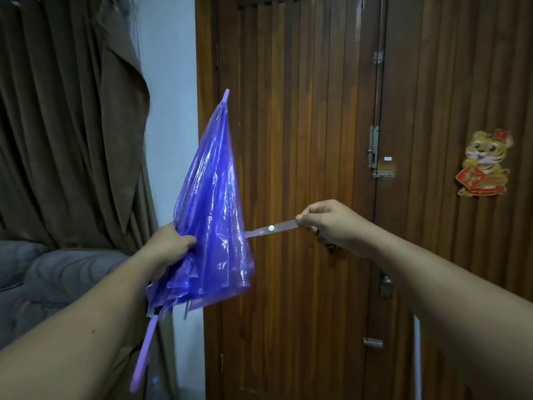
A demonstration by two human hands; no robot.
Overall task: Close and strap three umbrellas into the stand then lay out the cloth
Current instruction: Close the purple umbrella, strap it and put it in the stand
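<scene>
A folded purple see-through umbrella (pixel 212 203) points tip-up in front of me, its purple handle (pixel 144 353) hanging down to the lower left. My left hand (pixel 170 245) grips the gathered canopy around its lower part. The umbrella's strap (pixel 271 228), with a white snap button, is stretched out to the right. My right hand (pixel 331 223) pinches the strap's far end. The stand and the cloth are out of view.
A wooden slatted double door (pixel 302 140) with bolts and a padlock (pixel 385 285) fills the right side. A tiger sticker (pixel 484 163) hangs on it. Brown curtains (pixel 63 125) hang at left above a grey cushion (pixel 43 272). A white wall strip (pixel 170 67) lies between.
</scene>
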